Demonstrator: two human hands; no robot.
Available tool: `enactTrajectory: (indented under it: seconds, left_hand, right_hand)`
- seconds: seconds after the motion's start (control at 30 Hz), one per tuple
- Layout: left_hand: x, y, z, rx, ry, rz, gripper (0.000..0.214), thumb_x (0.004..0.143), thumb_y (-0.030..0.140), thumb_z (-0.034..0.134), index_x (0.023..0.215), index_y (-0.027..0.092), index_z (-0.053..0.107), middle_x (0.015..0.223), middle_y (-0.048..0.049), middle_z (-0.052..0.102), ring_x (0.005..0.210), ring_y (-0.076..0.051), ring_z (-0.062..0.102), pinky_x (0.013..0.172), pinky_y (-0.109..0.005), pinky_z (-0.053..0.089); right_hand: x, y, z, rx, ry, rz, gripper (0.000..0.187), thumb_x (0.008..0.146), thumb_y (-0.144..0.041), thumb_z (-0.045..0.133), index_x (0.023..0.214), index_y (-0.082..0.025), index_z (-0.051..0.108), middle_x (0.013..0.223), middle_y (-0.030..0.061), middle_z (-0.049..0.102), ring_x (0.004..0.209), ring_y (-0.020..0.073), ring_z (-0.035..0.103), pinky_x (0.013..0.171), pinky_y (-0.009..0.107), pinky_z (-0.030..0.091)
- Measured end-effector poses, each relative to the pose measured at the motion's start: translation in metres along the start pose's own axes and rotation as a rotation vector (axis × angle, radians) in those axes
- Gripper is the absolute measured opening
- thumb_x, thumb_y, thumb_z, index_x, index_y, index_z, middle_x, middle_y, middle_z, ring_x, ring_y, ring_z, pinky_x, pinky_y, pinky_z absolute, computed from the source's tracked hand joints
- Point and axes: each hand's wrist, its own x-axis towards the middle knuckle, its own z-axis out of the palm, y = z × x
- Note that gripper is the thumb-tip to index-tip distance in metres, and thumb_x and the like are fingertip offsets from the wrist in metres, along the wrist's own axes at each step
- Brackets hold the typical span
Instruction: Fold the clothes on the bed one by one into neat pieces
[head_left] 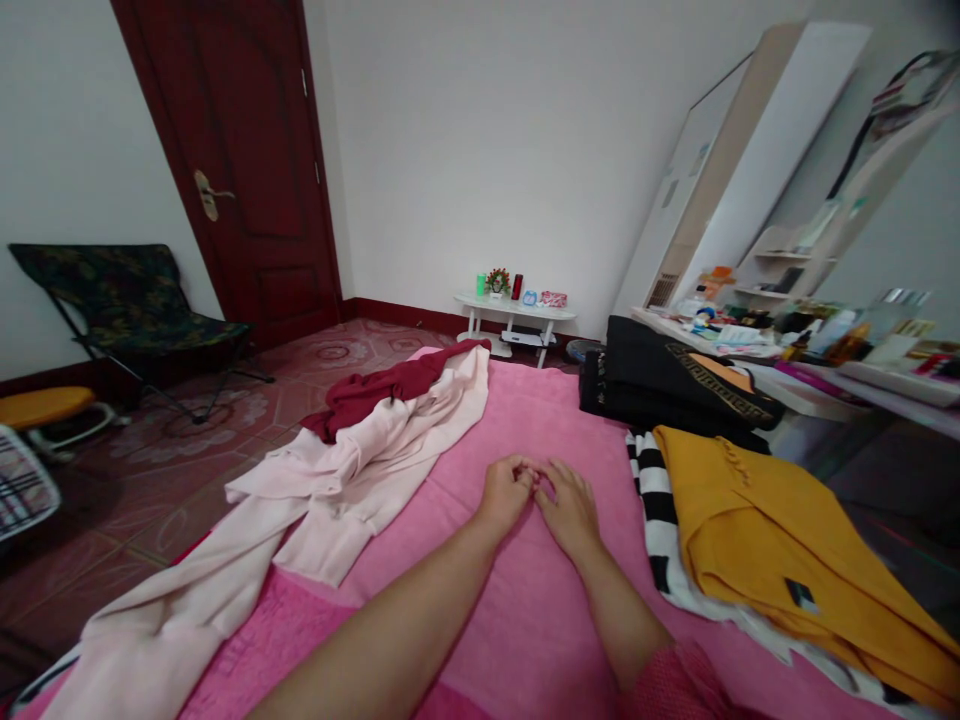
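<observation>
Nearest the camera, a red knitted sleeve (675, 690) is pushed up on the person's right arm at the bottom edge, and the bare left forearm (397, 620) reaches in from the lower left. The two hands meet over the middle of a pink cover (540, 590), in the open strip between the clothes. The left hand (510, 490) has its fingers curled in toward the thumb; the right hand (571, 507) is loosely bent, its fingertips close against the left ones. Whether anything is pinched between them cannot be told. To the left, a pale pink garment (405, 425) lies loosely spread and wrinkled along the cover, one long part trailing toward the near left corner, with a dark red garment (386, 388) bunched along its far side. To the right, a folded mustard garment (780, 535) with a small dark label lies on top of a black-and-white striped garment (660, 510), and folded black clothes (652, 365) sit just beyond it. Past the far end of the cover, a low white table (517, 303) against the wall bears a green can (481, 284), a small flower arrangement (497, 281) and a patterned pink box (553, 299). A camouflage folding chair (131, 290) stands before the dark red door (247, 220), and bottles crowd a dressing table (817, 402) at right.
</observation>
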Motion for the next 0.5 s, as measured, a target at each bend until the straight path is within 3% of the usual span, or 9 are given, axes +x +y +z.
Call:
enactTrajectory:
  seconds: [0.07, 0.13, 0.2, 0.27, 0.3, 0.33, 0.4, 0.43, 0.5]
  left_hand:
    - [0.002, 0.009, -0.010, 0.045, -0.041, 0.036, 0.023, 0.073, 0.006, 0.049, 0.082, 0.013, 0.069, 0.081, -0.0055, 0.070, 0.073, -0.015, 0.064, 0.072, -0.026, 0.051]
    - [0.011, 0.025, -0.033, 0.128, -0.067, 0.109, 0.027, 0.069, 0.005, 0.053, 0.085, 0.016, 0.071, 0.086, -0.0046, 0.070, 0.080, -0.016, 0.063, 0.079, -0.028, 0.050]
    - [0.029, 0.047, -0.070, 0.319, -0.043, 0.260, 0.031, 0.070, 0.006, 0.053, 0.093, 0.018, 0.071, 0.094, -0.0044, 0.069, 0.086, -0.018, 0.062, 0.083, -0.030, 0.048]
    - [0.055, 0.070, -0.119, 0.567, 0.109, 0.427, 0.030, 0.075, 0.011, 0.052, 0.098, 0.019, 0.069, 0.104, -0.0051, 0.068, 0.100, -0.020, 0.059, 0.091, -0.033, 0.045]
    - [0.069, 0.079, -0.145, 0.675, 0.197, 0.430, 0.028, 0.077, 0.013, 0.052, 0.099, 0.019, 0.068, 0.107, -0.0054, 0.067, 0.105, -0.021, 0.058, 0.095, -0.034, 0.043]
    - [0.082, 0.086, -0.170, 0.774, 0.308, 0.375, 0.027, 0.080, 0.016, 0.051, 0.100, 0.019, 0.068, 0.109, -0.0060, 0.067, 0.108, -0.021, 0.057, 0.098, -0.034, 0.040]
    - [0.103, 0.092, -0.216, 0.955, 0.439, 0.105, 0.030, 0.081, 0.024, 0.054, 0.109, 0.019, 0.065, 0.116, -0.0084, 0.064, 0.112, -0.024, 0.055, 0.099, -0.035, 0.039]
    - [0.110, 0.090, -0.235, 1.008, 0.459, -0.057, 0.034, 0.080, 0.029, 0.058, 0.112, 0.019, 0.063, 0.118, -0.0102, 0.064, 0.112, -0.025, 0.056, 0.098, -0.036, 0.040]
    - [0.114, 0.081, -0.262, 1.033, 0.454, -0.204, 0.043, 0.076, 0.035, 0.064, 0.113, 0.013, 0.062, 0.113, -0.0171, 0.065, 0.106, -0.031, 0.059, 0.091, -0.041, 0.043]
  right_hand:
    - [0.000, 0.006, -0.004, 0.067, 0.004, -0.018, 0.033, 0.084, -0.027, 0.050, 0.112, -0.020, 0.066, 0.130, 0.0098, 0.056, 0.122, 0.0251, 0.048, 0.105, 0.043, 0.033]
    - [0.001, 0.009, -0.007, 0.121, 0.013, -0.023, 0.030, 0.083, -0.026, 0.050, 0.106, -0.020, 0.068, 0.127, 0.0090, 0.059, 0.120, 0.0237, 0.050, 0.105, 0.041, 0.034]
    - [0.001, 0.009, -0.008, 0.142, 0.019, -0.027, 0.027, 0.082, -0.025, 0.051, 0.101, -0.019, 0.069, 0.125, 0.0087, 0.060, 0.119, 0.0234, 0.051, 0.105, 0.040, 0.035]
    - [0.000, 0.007, -0.007, 0.137, 0.024, -0.025, 0.026, 0.080, -0.023, 0.052, 0.099, -0.019, 0.069, 0.124, 0.0086, 0.061, 0.118, 0.0235, 0.052, 0.105, 0.040, 0.035]
    - [0.000, 0.005, -0.007, 0.131, 0.028, -0.023, 0.026, 0.080, -0.022, 0.052, 0.099, -0.019, 0.069, 0.124, 0.0085, 0.061, 0.118, 0.0235, 0.052, 0.105, 0.040, 0.035]
    - [0.000, 0.004, -0.006, 0.126, 0.032, -0.021, 0.026, 0.080, -0.022, 0.052, 0.099, -0.020, 0.069, 0.124, 0.0084, 0.061, 0.118, 0.0235, 0.052, 0.104, 0.040, 0.035]
    - [-0.001, 0.002, -0.006, 0.119, 0.037, -0.022, 0.026, 0.080, -0.021, 0.052, 0.099, -0.020, 0.069, 0.124, 0.0080, 0.061, 0.117, 0.0233, 0.052, 0.104, 0.040, 0.035]
    - [-0.001, 0.001, -0.006, 0.119, 0.036, -0.024, 0.026, 0.080, -0.021, 0.052, 0.099, -0.020, 0.069, 0.123, 0.0079, 0.061, 0.117, 0.0231, 0.052, 0.103, 0.040, 0.036]
    - [-0.001, 0.001, -0.007, 0.121, 0.031, -0.027, 0.026, 0.080, -0.021, 0.051, 0.100, -0.021, 0.068, 0.123, 0.0075, 0.061, 0.116, 0.0231, 0.052, 0.103, 0.040, 0.036]
